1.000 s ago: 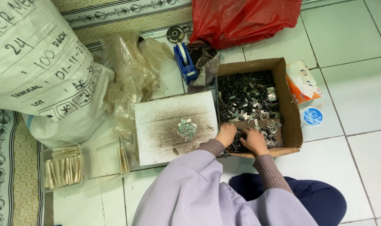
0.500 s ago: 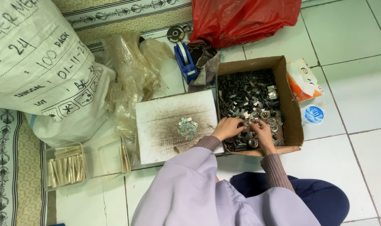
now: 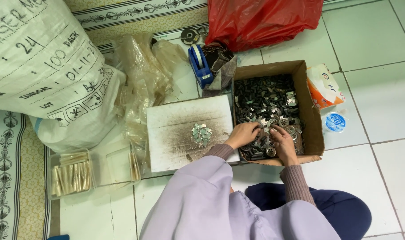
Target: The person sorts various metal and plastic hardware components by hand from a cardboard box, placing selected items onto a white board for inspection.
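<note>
digging in the cardboard box (image 3: 307, 106), both hands curl on small metal parts (image 3: 267, 104): left hand (image 3: 243, 134), right hand (image 3: 281, 141) side by side; shiny pile (image 3: 202, 134) lies left, nearer the left hand.

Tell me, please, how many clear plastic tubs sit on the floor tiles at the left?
2: one tub full of pale sticks at far left, and a second tub just right of it, nearly empty with a few sticks against its right wall. None seems hidden.
</note>
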